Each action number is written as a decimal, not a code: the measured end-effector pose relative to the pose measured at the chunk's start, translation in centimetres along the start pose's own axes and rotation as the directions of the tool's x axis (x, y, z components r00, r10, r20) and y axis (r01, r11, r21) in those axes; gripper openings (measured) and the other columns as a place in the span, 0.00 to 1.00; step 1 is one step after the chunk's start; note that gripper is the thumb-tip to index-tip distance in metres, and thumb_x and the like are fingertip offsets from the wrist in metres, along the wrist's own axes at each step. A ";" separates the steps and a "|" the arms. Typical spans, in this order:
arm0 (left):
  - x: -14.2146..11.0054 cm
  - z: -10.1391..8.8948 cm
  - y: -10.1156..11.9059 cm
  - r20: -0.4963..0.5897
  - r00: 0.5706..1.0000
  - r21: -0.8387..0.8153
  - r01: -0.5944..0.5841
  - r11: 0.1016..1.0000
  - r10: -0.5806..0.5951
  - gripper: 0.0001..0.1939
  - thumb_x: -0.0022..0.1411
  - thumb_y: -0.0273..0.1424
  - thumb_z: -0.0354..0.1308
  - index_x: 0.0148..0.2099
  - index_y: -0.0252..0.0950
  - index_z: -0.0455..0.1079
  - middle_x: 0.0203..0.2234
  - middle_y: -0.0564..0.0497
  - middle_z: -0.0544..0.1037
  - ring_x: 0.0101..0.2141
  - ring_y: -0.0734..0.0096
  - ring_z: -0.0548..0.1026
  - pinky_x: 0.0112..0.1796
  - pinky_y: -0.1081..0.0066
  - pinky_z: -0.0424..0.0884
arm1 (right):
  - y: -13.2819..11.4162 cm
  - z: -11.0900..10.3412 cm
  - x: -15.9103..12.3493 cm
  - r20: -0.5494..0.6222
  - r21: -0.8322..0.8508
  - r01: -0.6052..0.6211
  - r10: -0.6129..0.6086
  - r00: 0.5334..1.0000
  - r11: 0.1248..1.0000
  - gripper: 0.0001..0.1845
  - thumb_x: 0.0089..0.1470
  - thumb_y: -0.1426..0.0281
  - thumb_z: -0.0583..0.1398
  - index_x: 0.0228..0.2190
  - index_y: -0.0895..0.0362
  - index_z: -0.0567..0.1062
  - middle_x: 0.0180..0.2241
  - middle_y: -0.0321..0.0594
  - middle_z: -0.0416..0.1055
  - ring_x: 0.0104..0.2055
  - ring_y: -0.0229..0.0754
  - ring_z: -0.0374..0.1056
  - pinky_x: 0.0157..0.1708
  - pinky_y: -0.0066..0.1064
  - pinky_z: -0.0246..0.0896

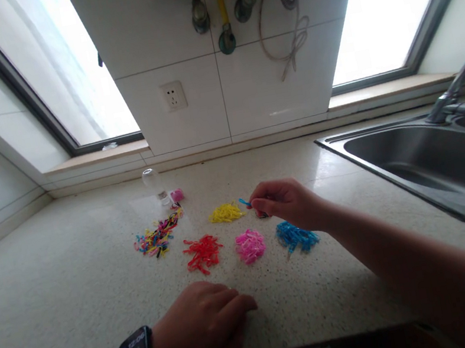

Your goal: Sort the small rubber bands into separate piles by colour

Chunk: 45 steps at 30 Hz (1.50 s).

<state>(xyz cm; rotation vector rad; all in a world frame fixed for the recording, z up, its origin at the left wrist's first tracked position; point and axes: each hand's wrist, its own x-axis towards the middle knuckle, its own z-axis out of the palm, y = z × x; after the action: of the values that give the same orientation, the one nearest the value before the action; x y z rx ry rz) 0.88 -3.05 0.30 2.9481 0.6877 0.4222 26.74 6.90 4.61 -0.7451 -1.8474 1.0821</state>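
Note:
Pinched between the thumb and fingertips of my right hand (285,203) is a small blue rubber band (245,202). That hand hovers above the counter, between a yellow pile of bands (227,213) and a blue pile (296,237). Beneath its fingers a small dark pile (261,213) shows in part. My left hand (204,320) rests near the counter's front edge, fingers curled with nothing visible in them. Just beyond it lie a red pile (203,253) and a pink pile (251,246). Farther left, a mixed-colour heap of bands (158,238) spreads out.
A clear bottle (155,186) lies tilted behind the mixed heap, beside a pink cap-like piece (177,195). To the right is a steel sink (331,147) with a faucet (448,100). The tiled wall (188,128) with a power socket (174,95) stands behind the counter.

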 end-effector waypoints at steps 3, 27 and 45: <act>0.0 0.0 0.0 -0.002 1.000 -0.003 -0.001 1.000 0.001 0.13 0.66 0.25 0.49 0.52 0.40 0.65 0.33 0.53 0.80 0.28 0.64 0.78 0.29 0.65 0.69 | 0.2 0.0 0.1 -0.004 0.008 0.013 -0.013 1.000 1.000 0.15 0.57 0.58 0.64 0.32 0.59 0.77 0.25 0.35 0.71 0.26 0.32 0.63 0.26 0.28 0.57; -0.2 0.0 0.0 0.018 1.000 -0.010 0.021 1.000 -0.021 0.14 0.65 0.24 0.49 0.52 0.40 0.65 0.32 0.52 0.80 0.28 0.65 0.77 0.30 0.68 0.67 | -0.2 -0.2 -0.1 -0.015 -0.093 0.094 -0.096 0.995 0.991 0.09 0.51 0.64 0.69 0.30 0.58 0.79 0.21 0.30 0.64 0.23 0.31 0.56 0.21 0.27 0.52; -0.2 0.0 -0.1 0.034 0.999 -0.017 0.025 1.000 -0.025 0.14 0.65 0.25 0.49 0.51 0.40 0.66 0.33 0.52 0.80 0.30 0.63 0.78 0.31 0.65 0.69 | 0.2 -1.4 0.2 0.048 -0.176 0.032 -0.024 0.999 0.984 0.15 0.57 0.59 0.66 0.33 0.59 0.80 0.23 0.34 0.71 0.24 0.32 0.62 0.24 0.28 0.57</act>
<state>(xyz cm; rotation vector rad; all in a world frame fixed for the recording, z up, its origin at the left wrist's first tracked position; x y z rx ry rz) 0.62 -3.04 0.21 2.9203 0.7126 0.3730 27.93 7.71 4.84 -0.7996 -2.0055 0.9325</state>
